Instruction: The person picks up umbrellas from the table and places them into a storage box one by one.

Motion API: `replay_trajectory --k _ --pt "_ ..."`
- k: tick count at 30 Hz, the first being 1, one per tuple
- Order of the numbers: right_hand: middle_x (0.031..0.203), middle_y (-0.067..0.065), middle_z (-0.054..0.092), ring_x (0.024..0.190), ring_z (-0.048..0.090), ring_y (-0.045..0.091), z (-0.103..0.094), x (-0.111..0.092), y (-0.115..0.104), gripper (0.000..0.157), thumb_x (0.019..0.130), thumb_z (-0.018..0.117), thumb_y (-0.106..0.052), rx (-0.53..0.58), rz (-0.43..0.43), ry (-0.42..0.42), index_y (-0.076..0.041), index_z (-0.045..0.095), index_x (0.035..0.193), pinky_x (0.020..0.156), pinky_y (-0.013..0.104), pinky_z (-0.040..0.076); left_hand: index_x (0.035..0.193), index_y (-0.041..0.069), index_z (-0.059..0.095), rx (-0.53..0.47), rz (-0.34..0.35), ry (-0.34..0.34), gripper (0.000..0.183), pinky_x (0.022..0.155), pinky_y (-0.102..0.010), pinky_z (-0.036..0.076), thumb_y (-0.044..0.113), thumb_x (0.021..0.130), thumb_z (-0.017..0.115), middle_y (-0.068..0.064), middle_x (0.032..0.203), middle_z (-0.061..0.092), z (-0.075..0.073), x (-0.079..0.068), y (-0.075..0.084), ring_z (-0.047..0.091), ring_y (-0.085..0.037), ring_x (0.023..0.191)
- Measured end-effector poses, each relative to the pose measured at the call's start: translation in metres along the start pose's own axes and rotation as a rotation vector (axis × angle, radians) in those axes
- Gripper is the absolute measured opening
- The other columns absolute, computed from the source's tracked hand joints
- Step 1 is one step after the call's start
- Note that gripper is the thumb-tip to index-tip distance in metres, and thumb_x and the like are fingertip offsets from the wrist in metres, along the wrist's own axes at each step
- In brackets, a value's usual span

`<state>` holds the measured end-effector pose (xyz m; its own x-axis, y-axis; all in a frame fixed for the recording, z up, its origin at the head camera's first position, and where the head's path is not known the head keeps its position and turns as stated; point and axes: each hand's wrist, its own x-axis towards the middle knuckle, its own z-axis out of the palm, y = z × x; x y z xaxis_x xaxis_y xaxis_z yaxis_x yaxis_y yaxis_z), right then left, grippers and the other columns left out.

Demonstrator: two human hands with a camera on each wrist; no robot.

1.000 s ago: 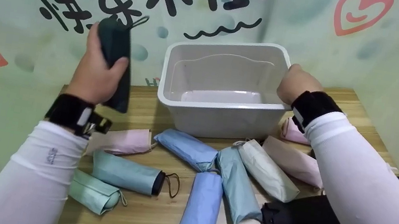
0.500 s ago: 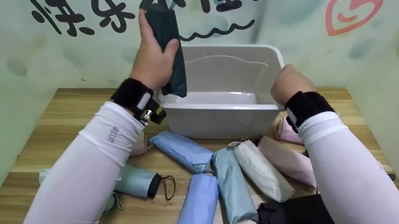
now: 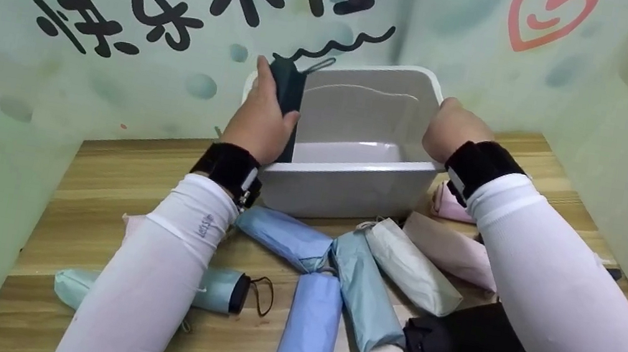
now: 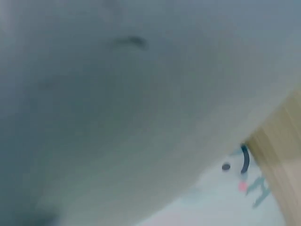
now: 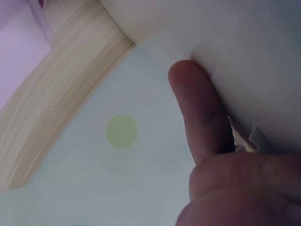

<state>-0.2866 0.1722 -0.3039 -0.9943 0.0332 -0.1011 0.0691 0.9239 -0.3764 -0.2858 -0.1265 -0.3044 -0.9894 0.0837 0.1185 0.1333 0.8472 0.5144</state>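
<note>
A dark green folded umbrella (image 3: 289, 87) with a wrist loop stands nearly upright at the left end of a light grey plastic bin (image 3: 350, 188). My left hand (image 3: 259, 123) holds it between thumb and fingers, its lower end behind the bin's front rim. On the bin's right rim, my right hand (image 3: 457, 129) grips with curled fingers. The right wrist view shows a finger (image 5: 200, 108) against the bin's outer wall (image 5: 268, 70). In the left wrist view the bin's blurred wall (image 4: 141, 117) fills most of the frame, and the left fingers are out of sight.
Several folded umbrellas lie on the wooden table (image 3: 98, 186) before the bin: blue (image 3: 307, 332), teal (image 3: 364, 294), white (image 3: 413, 267), dusty pink (image 3: 450, 251) and black (image 3: 464, 338). My left sleeve (image 3: 145, 288) partly covers others. A printed wall (image 3: 144, 92) stands behind.
My left hand has carried the dark green umbrella rightward from beside the bin, then down into its left end. The right hand still grips the rim.
</note>
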Motion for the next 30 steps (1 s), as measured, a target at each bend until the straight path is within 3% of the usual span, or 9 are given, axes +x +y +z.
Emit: replay_trajectory --k 5,17,30 --pt "0.126 0.031 0.062 0.105 0.06 0.041 -0.0003 0.0005 -0.0004 0.05 0.098 0.041 -0.009 -0.015 -0.008 0.002 0.012 0.039 0.143 0.097 0.056 0.052 0.165 0.009 -0.023 0.082 -0.01 -0.015 0.102 0.116 -0.048 0.046 0.036 0.108 0.057 -0.025 0.163 0.042 0.006 0.0004 0.0031 0.056 -0.035 0.14" --pt "0.126 0.034 0.063 0.106 0.061 0.042 0.0008 -0.0007 0.0005 0.052 0.098 0.04 -0.012 -0.037 -0.011 0.01 0.014 0.037 0.143 0.097 0.057 0.051 0.165 0.008 -0.022 0.137 0.002 -0.055 0.104 0.109 -0.051 0.051 0.033 0.105 0.059 -0.025 0.161 0.045 0.0094 -0.0006 0.0028 0.063 -0.037 0.13" --pt "0.128 0.036 0.062 0.111 0.063 0.047 0.0008 -0.0015 0.0005 0.054 0.098 0.04 -0.012 -0.04 -0.013 0.016 0.015 0.036 0.144 0.099 0.059 0.051 0.168 0.007 -0.012 0.181 -0.006 -0.094 0.102 0.118 -0.062 0.039 0.035 0.104 0.061 -0.023 0.164 0.042 0.0088 -0.0034 0.0052 0.053 -0.036 0.143"
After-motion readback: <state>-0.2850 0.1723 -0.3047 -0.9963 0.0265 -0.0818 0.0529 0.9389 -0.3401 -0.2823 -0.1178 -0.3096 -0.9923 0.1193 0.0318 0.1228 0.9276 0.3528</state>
